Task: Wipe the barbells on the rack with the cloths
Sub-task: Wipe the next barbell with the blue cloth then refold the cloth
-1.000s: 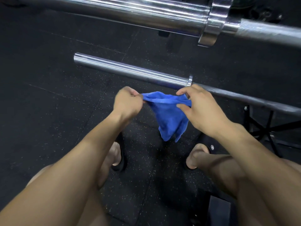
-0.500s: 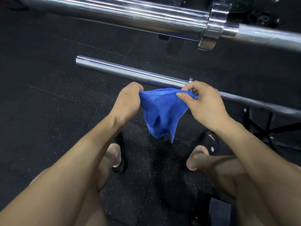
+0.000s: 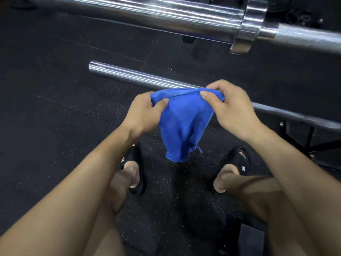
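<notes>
Head view shows the left hand and right hand pinching a blue microfibre cloth's top edge, spreading it just before the lower barbell. Wiping hasn't begun, I reckon; next, wrap cloth around that chrome sleeve.

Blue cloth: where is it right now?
In the head view the cloth hangs at centre frame, its top edge pinched between the left hand and right hand, in front of the lower barbell and above the feet.

Bare forearms and legs, black slide sandals with small round logos.
</notes>
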